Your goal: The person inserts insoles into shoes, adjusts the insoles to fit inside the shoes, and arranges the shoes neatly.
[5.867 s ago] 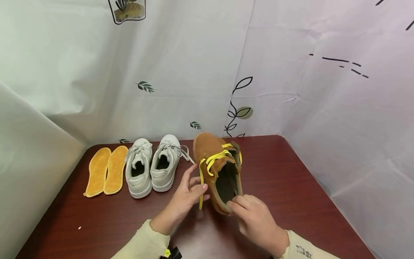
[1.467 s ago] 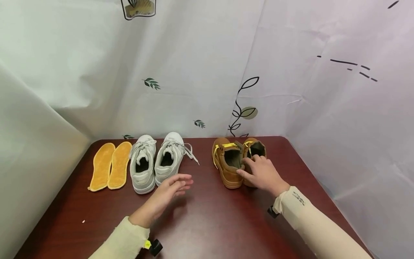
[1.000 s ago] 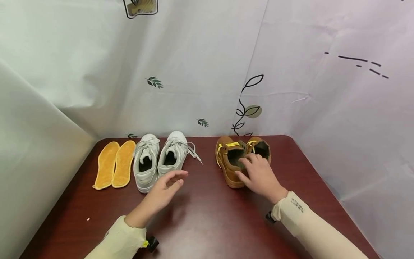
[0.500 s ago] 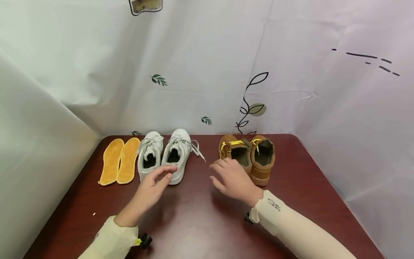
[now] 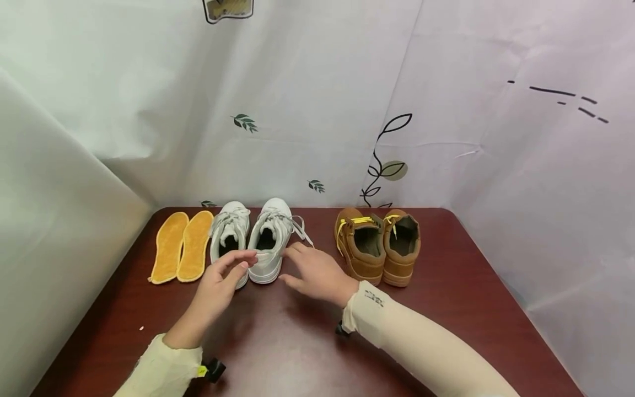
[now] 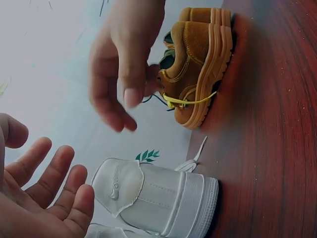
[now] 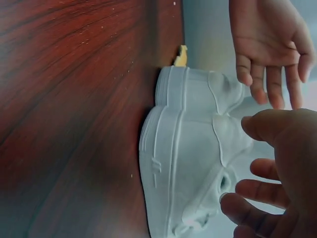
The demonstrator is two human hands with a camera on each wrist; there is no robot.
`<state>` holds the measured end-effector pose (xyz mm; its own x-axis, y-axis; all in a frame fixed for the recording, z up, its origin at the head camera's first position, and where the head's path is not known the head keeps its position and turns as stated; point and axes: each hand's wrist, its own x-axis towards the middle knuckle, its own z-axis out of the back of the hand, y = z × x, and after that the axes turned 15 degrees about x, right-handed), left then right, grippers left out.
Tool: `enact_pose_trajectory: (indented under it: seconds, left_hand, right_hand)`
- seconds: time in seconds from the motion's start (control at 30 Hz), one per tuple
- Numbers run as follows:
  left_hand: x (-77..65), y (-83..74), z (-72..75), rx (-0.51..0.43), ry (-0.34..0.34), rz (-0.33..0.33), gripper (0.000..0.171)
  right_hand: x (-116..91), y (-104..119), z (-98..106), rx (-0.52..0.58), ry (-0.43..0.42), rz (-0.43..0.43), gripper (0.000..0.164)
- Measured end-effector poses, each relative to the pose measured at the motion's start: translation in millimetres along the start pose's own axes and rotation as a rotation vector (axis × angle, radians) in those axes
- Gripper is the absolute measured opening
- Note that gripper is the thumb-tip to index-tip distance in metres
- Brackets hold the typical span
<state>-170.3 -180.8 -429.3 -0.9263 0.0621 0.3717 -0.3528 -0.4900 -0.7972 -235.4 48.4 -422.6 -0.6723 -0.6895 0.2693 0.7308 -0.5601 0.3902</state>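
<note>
Two white lace-up sneakers stand side by side: the left sneaker (image 5: 230, 226) and the right sneaker (image 5: 268, 259), heels toward me. My left hand (image 5: 216, 284) hovers at the heel of the left one, fingers relaxed and holding nothing. Just right of the other white shoe is my right hand (image 5: 317, 274), its fingers loosely bent around air. In the right wrist view a gap shows between the right hand (image 7: 287, 173) and the white sneaker (image 7: 193, 148). A pair of brown shoes with yellow laces, the left shoe (image 5: 364, 259) and the right shoe (image 5: 401, 256), sits behind my right forearm.
Two orange insoles (image 5: 170, 248) lie flat left of the sneakers. Everything rests on a dark red wooden table (image 5: 278, 353). A white printed curtain (image 5: 317, 99) hangs behind the far edge. A tiny white speck (image 5: 141, 328) lies at the near left.
Earlier both hands held one brown shoe raised; it now stands on the table beside its pair. My right hand has left the brown shoes and moved left to the white sneakers.
</note>
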Motion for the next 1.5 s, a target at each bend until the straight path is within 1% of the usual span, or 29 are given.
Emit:
enact_pose_trajectory:
  seconds: [0.17, 0.27, 0.43, 0.53, 0.63, 0.7, 0.77, 0.87, 1.0, 1.17, 1.3, 1.5]
  left_hand:
    - [-1.6, 1.6, 4.2, 0.016, -0.001, 0.036, 0.026]
    - [-3.7, 2.9, 5.7, 0.028, -0.002, 0.049, 0.025]
    - [-4.4, 2.8, 8.8, 0.041, -0.015, 0.073, 0.024]
    - [-4.0, 2.7, 9.8, 0.051, -0.035, 0.092, 0.023]
    - [-3.2, 3.0, 9.3, 0.063, -0.047, 0.099, 0.023]
    - [-2.9, 3.2, 8.6, 0.072, -0.045, 0.1, 0.023]
    - [-3.0, 3.2, 8.1, 0.083, -0.04, 0.101, 0.023]
    - [-4.7, 2.8, 7.7, 0.099, -0.031, 0.108, 0.022]
    - [-8.4, 3.3, 7.0, 0.122, -0.015, 0.108, 0.022]
    - [-8.3, 5.4, 2.1, 0.122, -0.008, 0.082, 0.021]
    - [-7.4, 8.0, -1.7, 0.111, -0.006, 0.073, 0.02]
    - [-4.9, 9.5, -6.3, 0.101, 0.029, 0.06, 0.02]
  right_hand:
    - [19.1, 4.9, -9.1, 0.042, 0.011, -0.01, 0.06]
    - [28.0, 7.5, -15.5, 0.087, 0.029, -0.026, 0.065]
    - [40.9, 10.5, -27.2, 0.145, 0.066, -0.06, 0.064]
    - [47.5, 10.6, -32.7, 0.083, 0.091, -0.052, 0.055]
    - [52.8, 7.4, -35.7, -0.002, 0.091, -0.041, 0.047]
    - [55.5, 4.4, -36.9, -0.01, 0.084, -0.047, 0.047]
    - [57.4, 2.1, -38.3, 0.027, 0.071, -0.051, 0.049]
    - [57.0, -0.3, -42.1, 0.115, 0.031, -0.054, 0.047]
    - [51.5, -4.3, -49.1, 0.18, -0.033, -0.041, 0.038]
    - [41.2, -9.4, -48.6, 0.167, -0.064, -0.019, 0.037]
    - [33.0, -12.4, -47.0, 0.155, -0.06, -0.013, 0.037]
    - [23.6, -17.6, -41.7, 0.151, -0.056, 0.0, 0.037]
